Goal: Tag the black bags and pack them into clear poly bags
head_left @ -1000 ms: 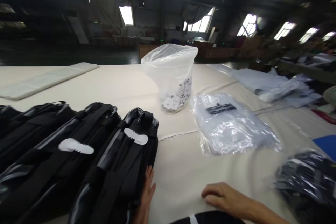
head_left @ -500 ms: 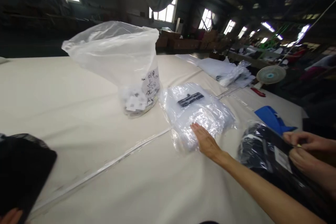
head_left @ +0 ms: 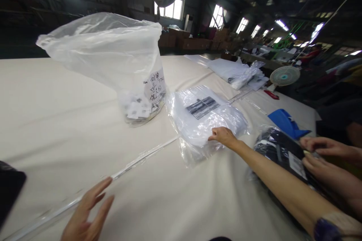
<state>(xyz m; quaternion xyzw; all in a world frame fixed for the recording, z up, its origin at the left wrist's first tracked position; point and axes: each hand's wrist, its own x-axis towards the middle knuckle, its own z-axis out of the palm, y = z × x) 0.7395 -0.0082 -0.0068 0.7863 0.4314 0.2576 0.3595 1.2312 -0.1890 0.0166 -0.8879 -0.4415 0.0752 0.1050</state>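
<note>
My right hand (head_left: 224,136) reaches across to a stack of clear plastic bags (head_left: 186,131) lying flat, with a dark printed label block on top. Its fingers are curled and pinch the plastic near the stack's front right. Low in the view, my left hand (head_left: 89,212) hovers over the cream-covered table (head_left: 158,196), thumb and fingers apart, holding nothing. A black flat item (head_left: 9,192) lies at the left edge, partly out of view. Behind the bags' left side stands a tall translucent sack (head_left: 132,60) with handwriting and small white pieces inside.
At right, a co-worker's hands (head_left: 325,154) work at a dark plastic-wrapped bundle (head_left: 277,150) with a white label. Beyond it lie a blue cloth piece (head_left: 285,122) and a red object (head_left: 271,95). A fan (head_left: 285,75) and more plastic sheeting (head_left: 240,73) are farther back.
My left hand has left the black item and moved right, opening. My right hand's fingers went from stretched flat to curled on the bags. The printed block now shows more fully.
</note>
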